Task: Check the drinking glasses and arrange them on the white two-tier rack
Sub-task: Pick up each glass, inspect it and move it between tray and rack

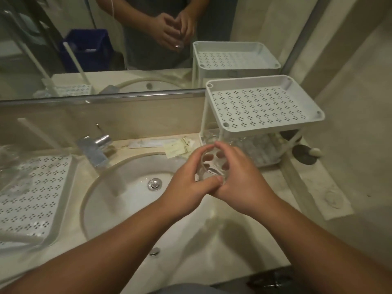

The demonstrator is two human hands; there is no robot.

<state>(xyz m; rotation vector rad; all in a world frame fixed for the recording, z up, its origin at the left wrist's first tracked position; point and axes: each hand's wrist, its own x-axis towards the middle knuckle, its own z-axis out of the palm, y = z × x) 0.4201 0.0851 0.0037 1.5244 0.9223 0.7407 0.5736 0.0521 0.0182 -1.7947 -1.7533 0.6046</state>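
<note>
A round white ceramic sink (118,187) is sitting in the beige stone countertop (222,234), with a shiny metal drain (155,184) lying at its bottom. A chrome tap (95,149) is standing behind the basin. Some small paper packets (178,147) are lying just beside the basin rim. A wide wall mirror (63,39) is hanging above, showing a blue plastic bin (84,49). A dark round stopper (303,154) is resting near the right wall
</note>
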